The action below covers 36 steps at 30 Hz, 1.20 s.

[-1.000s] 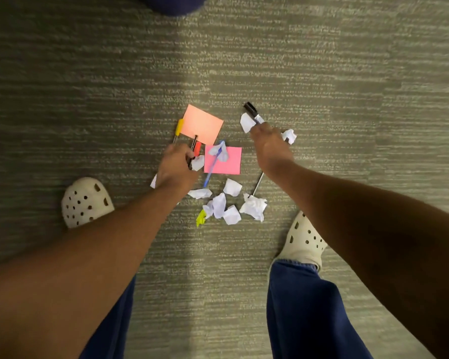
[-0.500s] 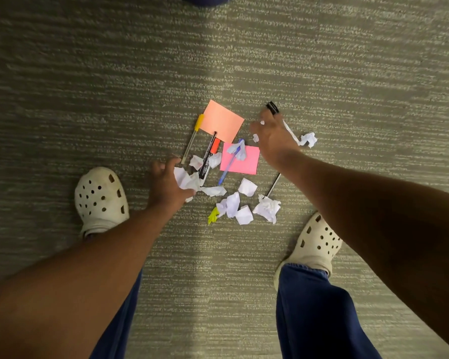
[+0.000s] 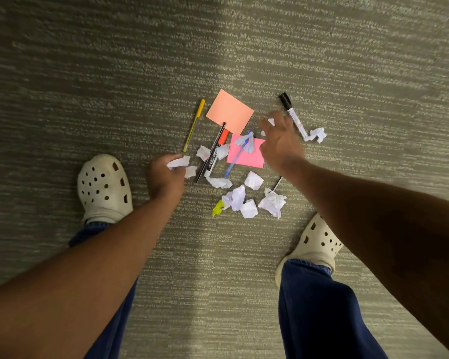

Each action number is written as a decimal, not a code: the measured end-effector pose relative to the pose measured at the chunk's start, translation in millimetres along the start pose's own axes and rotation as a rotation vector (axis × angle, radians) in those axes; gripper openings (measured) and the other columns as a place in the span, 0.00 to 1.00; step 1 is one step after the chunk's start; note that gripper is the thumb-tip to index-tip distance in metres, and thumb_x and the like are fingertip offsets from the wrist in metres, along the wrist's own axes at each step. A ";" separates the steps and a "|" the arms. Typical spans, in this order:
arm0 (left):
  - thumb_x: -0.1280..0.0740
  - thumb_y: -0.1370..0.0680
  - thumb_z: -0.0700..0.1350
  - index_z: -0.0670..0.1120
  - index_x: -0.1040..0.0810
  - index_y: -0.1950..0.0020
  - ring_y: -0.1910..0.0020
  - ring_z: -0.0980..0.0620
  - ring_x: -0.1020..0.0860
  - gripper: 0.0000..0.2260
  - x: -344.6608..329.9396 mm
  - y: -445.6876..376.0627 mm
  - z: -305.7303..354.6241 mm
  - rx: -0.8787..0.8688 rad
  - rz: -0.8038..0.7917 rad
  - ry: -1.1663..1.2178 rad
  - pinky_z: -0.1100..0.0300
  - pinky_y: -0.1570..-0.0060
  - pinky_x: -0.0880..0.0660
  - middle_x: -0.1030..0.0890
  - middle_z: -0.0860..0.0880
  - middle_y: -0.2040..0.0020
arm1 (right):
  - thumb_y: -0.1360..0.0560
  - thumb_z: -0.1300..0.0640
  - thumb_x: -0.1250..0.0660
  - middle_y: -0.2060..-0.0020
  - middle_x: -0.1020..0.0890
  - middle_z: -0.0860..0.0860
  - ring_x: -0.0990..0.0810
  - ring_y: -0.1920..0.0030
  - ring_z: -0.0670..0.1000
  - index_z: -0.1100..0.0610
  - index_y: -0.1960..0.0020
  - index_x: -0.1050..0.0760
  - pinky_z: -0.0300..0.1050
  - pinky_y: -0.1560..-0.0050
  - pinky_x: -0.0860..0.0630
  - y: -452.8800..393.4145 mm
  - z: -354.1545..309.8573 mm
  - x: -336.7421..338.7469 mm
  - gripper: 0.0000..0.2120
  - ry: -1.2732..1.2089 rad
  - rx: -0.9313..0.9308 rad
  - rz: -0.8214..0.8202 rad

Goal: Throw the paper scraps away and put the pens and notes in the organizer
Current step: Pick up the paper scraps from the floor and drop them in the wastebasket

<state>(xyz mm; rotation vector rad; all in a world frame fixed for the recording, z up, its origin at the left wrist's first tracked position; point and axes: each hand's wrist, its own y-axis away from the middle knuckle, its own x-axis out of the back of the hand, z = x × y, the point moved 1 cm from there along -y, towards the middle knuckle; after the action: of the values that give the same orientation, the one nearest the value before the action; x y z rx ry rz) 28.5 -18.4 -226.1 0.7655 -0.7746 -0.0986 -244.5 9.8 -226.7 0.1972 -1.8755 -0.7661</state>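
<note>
On the carpet lies a pile of stationery. My left hand (image 3: pixel 165 177) is closed on a white paper scrap (image 3: pixel 179 161), left of the pile. My right hand (image 3: pixel 280 141) hovers over the pink note (image 3: pixel 244 158) with a small white scrap (image 3: pixel 271 122) at its fingertips. An orange note (image 3: pixel 230 111) lies beyond. A yellow pen (image 3: pixel 193 124), a red-capped marker (image 3: pixel 214 151), a blue pen (image 3: pixel 235 159) and a black-capped marker (image 3: pixel 293 116) lie around the notes. Several crumpled white scraps (image 3: pixel 271 203) and a yellow scrap (image 3: pixel 217 208) sit nearer me.
My two feet in white clogs (image 3: pixel 103 186) (image 3: pixel 318 242) stand on the grey-green carpet (image 3: pixel 114 73) either side of the pile. A thin dark pen (image 3: pixel 276 183) pokes out from under my right forearm. No organizer or bin is in view.
My left hand has drawn back to the left with a scrap in it. My right hand has lifted off the black-capped marker and shifted left over the pink note.
</note>
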 end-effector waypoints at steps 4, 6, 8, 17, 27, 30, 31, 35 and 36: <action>0.31 0.22 0.32 0.43 0.14 0.39 0.48 0.47 0.15 0.15 -1.6 2.5 14.5 -0.012 -0.042 0.028 0.58 0.50 0.20 0.13 0.44 0.43 | 0.20 0.68 0.37 0.24 0.36 0.58 0.36 0.26 0.61 0.56 0.25 0.29 0.55 0.33 0.23 10.9 -4.0 -11.2 0.24 0.027 0.024 0.011; 0.30 0.23 0.32 0.42 0.14 0.38 0.46 0.47 0.17 0.16 -5.4 1.4 20.9 -0.171 -0.109 -0.101 0.60 0.49 0.21 0.15 0.43 0.40 | 0.20 0.70 0.38 0.26 0.33 0.57 0.34 0.27 0.60 0.56 0.27 0.27 0.54 0.34 0.22 10.5 -2.7 -15.3 0.23 0.021 0.027 0.036; 0.28 0.23 0.32 0.39 0.16 0.36 0.39 0.45 0.19 0.16 -13.6 0.2 26.8 -0.348 -0.216 -0.253 0.60 0.40 0.23 0.20 0.41 0.34 | 0.21 0.74 0.42 0.30 0.27 0.57 0.28 0.32 0.58 0.58 0.33 0.22 0.51 0.37 0.20 6.4 0.8 -17.8 0.22 -0.038 -0.004 0.078; 0.28 0.23 0.32 0.35 0.15 0.42 0.46 0.41 0.18 0.10 -32.3 -17.8 43.7 -0.579 -0.316 -0.601 0.49 0.43 0.21 0.21 0.42 0.38 | 0.24 0.65 0.30 0.38 0.24 0.51 0.26 0.47 0.40 0.58 0.41 0.18 0.22 0.48 0.32 16.1 -2.8 -22.3 0.12 -0.455 -0.241 0.179; 0.22 0.26 0.36 0.40 0.12 0.44 0.54 0.45 0.15 0.11 -29.4 -25.7 41.9 -0.183 -0.221 -0.359 0.58 0.57 0.23 0.12 0.40 0.50 | 0.21 0.59 0.27 0.37 0.24 0.53 0.25 0.48 0.45 0.59 0.47 0.18 0.33 0.46 0.32 -3.9 -29.2 -37.2 0.05 -0.531 -0.402 0.213; 0.21 0.28 0.37 0.39 0.13 0.44 0.57 0.48 0.16 0.13 -24.5 -15.1 43.7 -0.045 -0.190 -0.203 0.61 0.58 0.25 0.12 0.41 0.50 | 0.22 0.61 0.27 0.41 0.19 0.53 0.21 0.50 0.47 0.56 0.51 0.17 0.33 0.49 0.29 -6.4 -25.0 -30.0 0.02 -0.576 -0.474 0.214; 0.21 0.28 0.37 0.40 0.13 0.43 0.58 0.48 0.16 0.14 -21.2 -9.4 46.4 0.006 -0.172 -0.150 0.61 0.58 0.24 0.12 0.41 0.50 | 0.23 0.61 0.26 0.43 0.16 0.53 0.18 0.51 0.48 0.55 0.52 0.16 0.33 0.52 0.26 -5.3 -22.8 -24.7 0.02 -0.640 -0.530 0.217; 0.19 0.29 0.37 0.43 0.15 0.48 0.53 0.45 0.14 0.12 0.3 22.4 72.6 0.244 -0.151 0.199 0.52 0.48 0.16 0.13 0.45 0.52 | 0.26 0.62 0.22 0.54 0.12 0.53 0.13 0.62 0.49 0.53 0.57 0.19 0.50 0.52 0.14 11.2 -21.5 11.5 0.07 -1.048 -0.789 0.203; 0.19 0.29 0.36 0.46 0.17 0.52 0.54 0.45 0.14 0.11 8.1 32.0 84.3 0.290 -0.151 0.301 0.52 0.46 0.15 0.13 0.47 0.55 | 0.26 0.64 0.22 0.55 0.13 0.52 0.13 0.63 0.48 0.55 0.57 0.20 0.52 0.50 0.13 18.7 -24.8 25.7 0.09 -1.206 -0.800 0.202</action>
<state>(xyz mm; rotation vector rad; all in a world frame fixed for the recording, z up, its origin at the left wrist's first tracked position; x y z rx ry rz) -27.6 -47.3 -161.1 1.0864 -0.4481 -0.0053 -230.1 2.1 -189.8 -1.1766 -2.3710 -1.6205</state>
